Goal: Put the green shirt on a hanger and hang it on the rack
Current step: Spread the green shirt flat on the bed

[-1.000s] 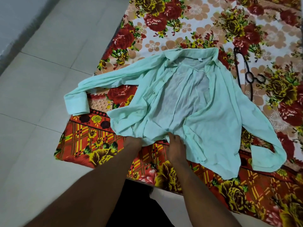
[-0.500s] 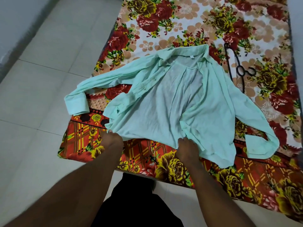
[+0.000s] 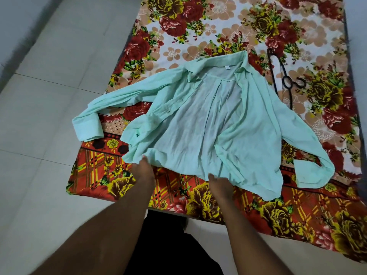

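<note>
The light green shirt (image 3: 202, 124) lies open and face up on a floral sheet, collar away from me and both sleeves spread sideways. My left hand (image 3: 143, 172) pinches the hem at its lower left, thumb on top, fingers tucked under the cloth. My right hand (image 3: 219, 185) grips the hem near the middle in the same way. A black hanger (image 3: 277, 76) lies flat on the sheet just right of the collar, partly under the shirt's right shoulder. No rack is in view.
The floral sheet (image 3: 218, 32) covers a low mattress that runs away from me. Pale tiled floor (image 3: 49, 96) lies to the left and along the near edge. The left cuff hangs over the mattress edge onto the floor.
My hands have moved apart along the hem, the left one going left, and the crumpled lower part of the shirt is now spread wider and flatter.
</note>
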